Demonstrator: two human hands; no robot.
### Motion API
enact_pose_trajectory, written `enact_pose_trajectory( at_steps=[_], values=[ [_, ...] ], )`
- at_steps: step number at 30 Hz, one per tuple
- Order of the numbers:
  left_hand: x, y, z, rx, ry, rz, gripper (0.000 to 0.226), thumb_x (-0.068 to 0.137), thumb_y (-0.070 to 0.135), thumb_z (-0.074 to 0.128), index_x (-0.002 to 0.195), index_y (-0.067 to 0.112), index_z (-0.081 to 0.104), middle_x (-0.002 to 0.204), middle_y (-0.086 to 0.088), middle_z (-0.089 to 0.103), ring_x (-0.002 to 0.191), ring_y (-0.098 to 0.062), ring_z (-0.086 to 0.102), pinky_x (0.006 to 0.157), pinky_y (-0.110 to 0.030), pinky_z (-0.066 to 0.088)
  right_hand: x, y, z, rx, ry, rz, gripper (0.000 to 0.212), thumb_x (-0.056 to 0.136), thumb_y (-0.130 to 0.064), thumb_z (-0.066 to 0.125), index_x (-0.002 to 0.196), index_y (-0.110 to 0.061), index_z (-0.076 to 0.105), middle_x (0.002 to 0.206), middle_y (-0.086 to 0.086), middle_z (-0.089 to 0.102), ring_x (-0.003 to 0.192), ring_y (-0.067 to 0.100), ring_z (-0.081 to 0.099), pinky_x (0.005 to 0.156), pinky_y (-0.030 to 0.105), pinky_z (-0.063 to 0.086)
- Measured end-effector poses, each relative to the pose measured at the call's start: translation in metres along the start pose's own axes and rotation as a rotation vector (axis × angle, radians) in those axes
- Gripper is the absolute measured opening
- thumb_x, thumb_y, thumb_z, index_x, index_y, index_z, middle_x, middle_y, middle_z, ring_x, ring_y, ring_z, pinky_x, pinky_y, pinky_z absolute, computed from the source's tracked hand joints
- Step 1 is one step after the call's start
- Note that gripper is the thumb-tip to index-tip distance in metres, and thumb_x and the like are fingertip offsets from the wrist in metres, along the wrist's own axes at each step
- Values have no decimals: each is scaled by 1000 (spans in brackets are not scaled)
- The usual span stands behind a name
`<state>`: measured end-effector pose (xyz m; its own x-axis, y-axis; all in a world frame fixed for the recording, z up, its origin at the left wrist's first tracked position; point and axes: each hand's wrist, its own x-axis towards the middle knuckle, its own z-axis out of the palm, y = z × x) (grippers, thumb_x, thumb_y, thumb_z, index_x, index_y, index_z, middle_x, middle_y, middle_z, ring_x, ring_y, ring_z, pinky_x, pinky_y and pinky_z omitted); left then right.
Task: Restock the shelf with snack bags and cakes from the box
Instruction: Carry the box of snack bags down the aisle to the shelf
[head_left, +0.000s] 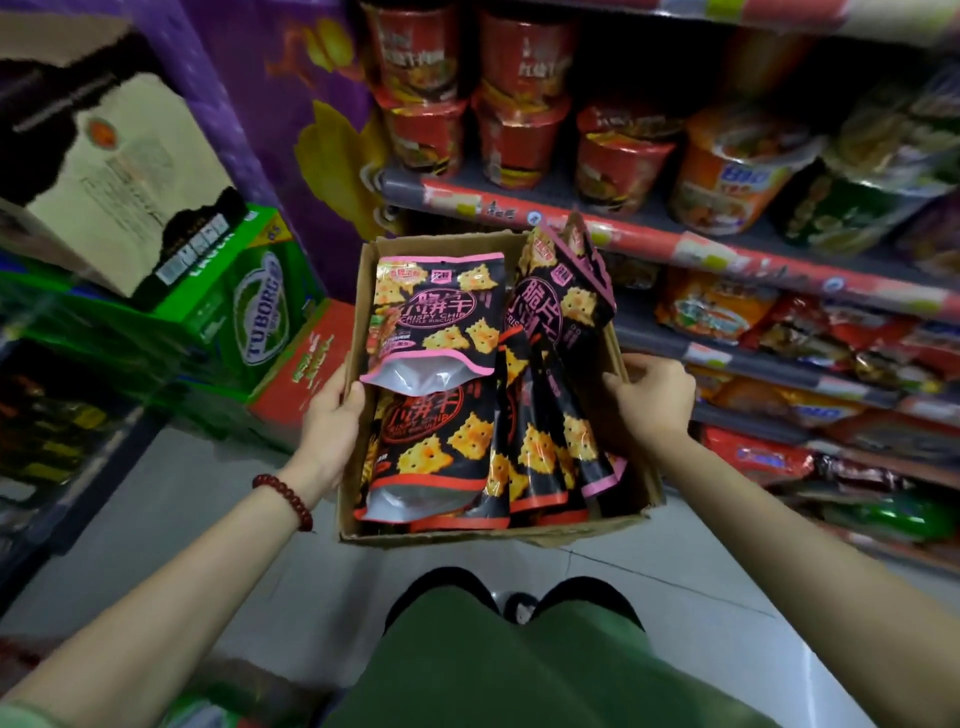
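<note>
On the far left stands a stack of boxes: a tan carton lies on top of a green beer case, and a red case sits just beside that one.

Next comes the left hand. A red bead bracelet goes round its wrist. The grip of this hand is curled on the left wall of the cardboard box, with the thumb over the rim and the fingers hidden on the outside.

The box is held up in the air in front of the shelf, above the grey floor. It is full of black snack bags with pictures of yellow crackers. Some bags lie flat on the left side. Others stand on their edges on the right side, and one pokes up past the far rim.

The right hand holds the right wall of the box. Its grip is closed on the cardboard, thumb inside and fingers outside.

On the right is the shelf. Red noodle cups stand in rows on the upper level. Flat noodle packs lie on the levels below.

At the bottom are the person's green shorts.
</note>
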<state>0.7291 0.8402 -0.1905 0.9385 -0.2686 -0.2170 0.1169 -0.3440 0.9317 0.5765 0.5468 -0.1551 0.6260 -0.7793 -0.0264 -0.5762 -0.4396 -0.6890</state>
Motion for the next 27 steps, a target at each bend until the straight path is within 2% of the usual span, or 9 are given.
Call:
enact_pose_trajectory(
  at_steps=[6,7,10,11,14,17,21,24,27],
  values=[
    [25,6,6,75,-193,79,38,100,28,38,137,32,46,134,-12,55,125,-38,48,105,-56,38,-28,8,-8,-8,133,115,28,84,-20,69,110,-11,72,101,8,74,93,24,67,71,21,41],
    [28,8,7,87,-215,100,38,101,25,38,138,29,46,128,-12,59,118,-37,52,101,-52,42,-33,9,-8,-6,157,134,28,84,-20,69,110,-11,72,100,8,74,93,24,67,70,21,41],
    [32,18,11,108,-286,156,38,103,19,35,138,28,46,83,-9,60,69,-26,54,64,-34,47,-49,12,-7,7,222,196,23,83,-19,69,104,-13,74,90,7,75,86,22,68,67,23,40],
    [34,20,12,117,-311,167,38,103,20,36,139,28,46,85,-16,61,69,-31,55,63,-37,49,-55,13,-7,14,239,220,22,83,-18,68,103,-13,74,89,6,75,83,21,68,66,23,40],
    [44,21,16,125,-411,200,37,102,25,37,138,32,46,125,-26,56,105,-41,56,90,-52,47,-73,19,-7,43,306,297,23,83,-17,69,105,-13,74,90,5,75,84,20,68,70,23,44],
    [50,23,25,172,-497,183,39,102,25,37,140,31,43,135,-27,47,125,-48,43,103,-62,34,-91,27,-7,82,353,386,25,82,-16,70,106,-12,73,94,7,75,89,21,68,77,27,49],
    [49,29,47,198,-614,211,40,102,25,38,141,31,43,138,4,54,129,-19,47,110,-49,37,-119,45,-10,138,418,529,29,84,-16,68,113,-13,71,99,6,74,89,19,68,74,24,47],
    [47,26,74,219,-679,225,41,101,25,39,142,29,42,140,8,51,131,-10,44,111,-44,35,-137,59,-22,147,478,607,30,86,-14,67,116,-13,69,100,6,73,85,16,65,72,21,44],
    [37,28,108,224,-764,236,41,101,27,40,141,31,42,140,10,52,131,-8,45,112,-43,35,-153,79,-39,139,541,662,29,85,-15,66,114,-16,70,98,6,74,86,19,67,74,30,53]
  ],
)
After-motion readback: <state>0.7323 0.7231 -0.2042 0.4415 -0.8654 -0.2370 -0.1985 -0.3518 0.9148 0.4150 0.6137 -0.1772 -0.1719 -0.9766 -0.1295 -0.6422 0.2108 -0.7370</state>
